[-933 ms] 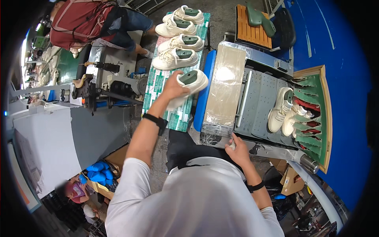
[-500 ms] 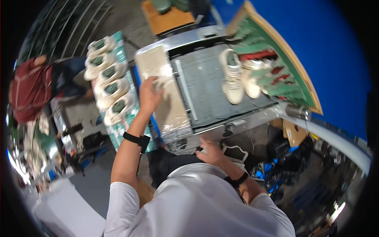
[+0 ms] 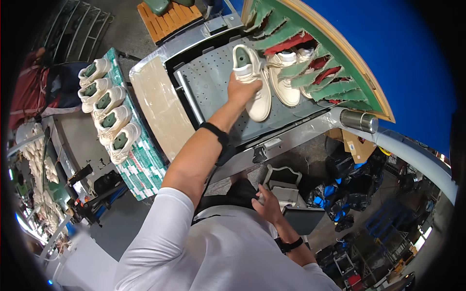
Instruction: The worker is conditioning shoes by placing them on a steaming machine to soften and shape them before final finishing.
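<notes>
Matt cream leather-look shoe (image 3: 252, 82); perforated grey metal tray (image 3: 213, 82).

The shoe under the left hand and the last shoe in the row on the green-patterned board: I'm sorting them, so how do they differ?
The shoe under the left hand lies on the grey perforated plate, gripped by the left hand; the last shoe in the row rests untouched on the green-patterned board. The held shoe has one neighbour, the row shoe four in line. Both are cream-white with a green insert.
</notes>
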`<state>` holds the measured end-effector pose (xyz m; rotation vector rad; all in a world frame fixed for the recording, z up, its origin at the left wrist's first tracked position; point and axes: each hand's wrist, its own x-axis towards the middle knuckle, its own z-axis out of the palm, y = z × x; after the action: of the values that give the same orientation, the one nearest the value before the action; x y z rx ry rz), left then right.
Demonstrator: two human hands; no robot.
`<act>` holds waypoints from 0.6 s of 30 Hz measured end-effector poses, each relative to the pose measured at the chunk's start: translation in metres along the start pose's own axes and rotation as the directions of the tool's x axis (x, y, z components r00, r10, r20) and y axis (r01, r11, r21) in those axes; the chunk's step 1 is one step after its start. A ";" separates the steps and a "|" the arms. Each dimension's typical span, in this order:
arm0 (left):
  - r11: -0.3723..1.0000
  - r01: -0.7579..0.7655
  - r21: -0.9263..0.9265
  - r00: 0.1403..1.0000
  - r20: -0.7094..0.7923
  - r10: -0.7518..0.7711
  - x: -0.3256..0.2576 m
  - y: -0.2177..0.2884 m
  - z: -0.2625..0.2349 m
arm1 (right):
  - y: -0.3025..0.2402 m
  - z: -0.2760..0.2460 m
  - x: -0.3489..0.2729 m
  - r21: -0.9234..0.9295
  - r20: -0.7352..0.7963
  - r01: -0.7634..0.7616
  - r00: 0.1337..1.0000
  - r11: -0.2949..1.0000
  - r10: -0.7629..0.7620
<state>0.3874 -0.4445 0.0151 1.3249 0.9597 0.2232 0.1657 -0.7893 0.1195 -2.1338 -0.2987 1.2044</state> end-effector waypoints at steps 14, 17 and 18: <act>0.998 0.011 0.062 0.950 -0.314 0.009 -0.213 -0.032 -0.229 | -0.152 0.024 0.106 -0.082 0.234 0.554 0.819 0.829 -0.524; 0.979 0.056 0.197 0.952 -0.306 0.008 -0.230 -0.047 -0.256 | -0.178 0.039 0.110 -0.099 0.301 0.604 0.775 0.790 -0.555; 0.985 0.019 0.171 0.978 -0.210 0.017 -0.232 -0.051 -0.268 | -0.183 0.042 0.110 -0.106 0.301 0.641 0.750 0.761 -0.590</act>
<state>0.0393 -0.4159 0.0930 1.4804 1.1796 0.2890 0.2131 -0.5787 0.1483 -1.7936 -1.1958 1.0556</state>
